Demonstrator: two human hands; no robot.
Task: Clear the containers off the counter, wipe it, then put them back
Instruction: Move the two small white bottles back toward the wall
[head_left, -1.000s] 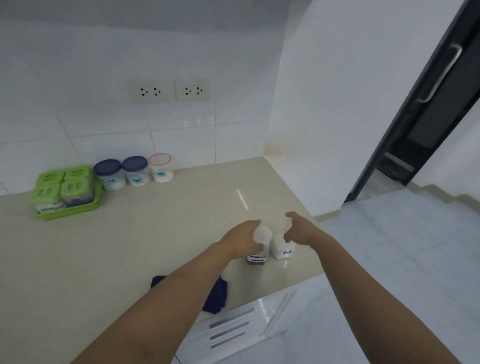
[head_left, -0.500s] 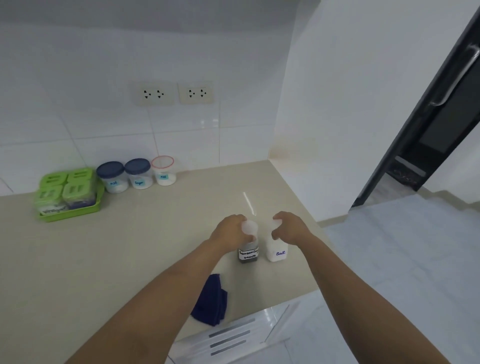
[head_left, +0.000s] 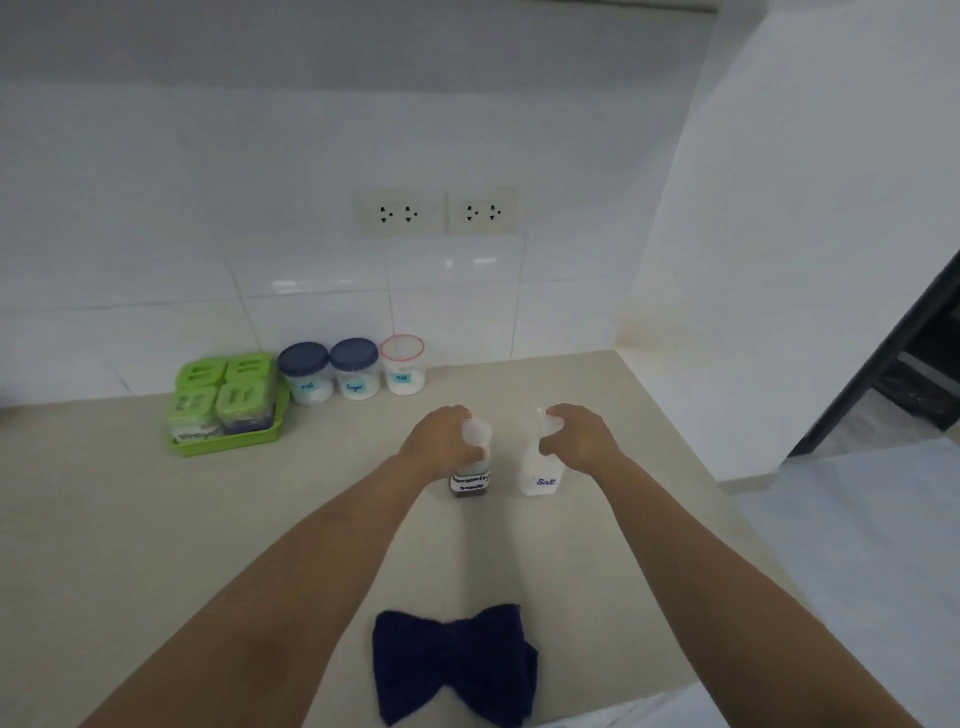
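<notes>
Where beige counter (head_left: 156, 519) meets white tiled wall (head_left: 156, 234), green tray (head_left: 228, 441) and three jars (head_left: 353, 369) line back edge; twin sockets (head_left: 436, 213) above. Blue cloth (head_left: 452, 665) at front edge. Left hand (head_left: 441, 441) closed round dark shaker (head_left: 470, 480), right hand (head_left: 582, 439) closed round salt shaker (head_left: 540, 475), both mid-counter. Since earlier frame, shakers carried from front edge toward wall; cloth fully exposed.

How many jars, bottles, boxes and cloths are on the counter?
Round jars by the wall: 3
Small bottles under the hands: 2
Green-lidded boxes in the green tray: 4
Blue cloth: 1
Total: 10
</notes>
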